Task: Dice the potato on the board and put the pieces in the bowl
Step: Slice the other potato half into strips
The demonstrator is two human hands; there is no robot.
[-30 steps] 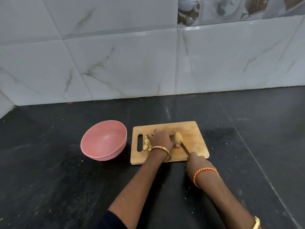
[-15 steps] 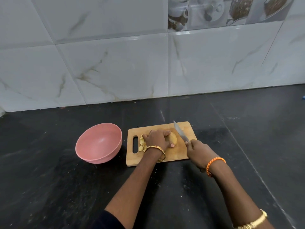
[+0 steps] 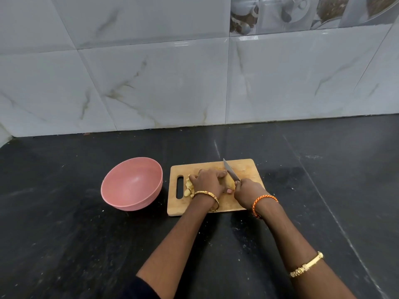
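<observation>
Right now: left hand [image 3: 209,180] curled down over potato [image 3: 230,183] at centre of board [image 3: 246,169], pinning it. Right hand [image 3: 248,190] closed round knife [image 3: 231,172] handle, blade angled toward upper left of frame, tip above the board's far edge, blade against potato's right side. Cut pieces [image 3: 188,186] piled left of the left hand, beside the board's handle slot. Pink bowl [image 3: 132,184] left of board, just beside it, nothing inside. No readable writing or brand anywhere; decorative tile [image 3: 302,11] in upper right shows pictures only.
</observation>
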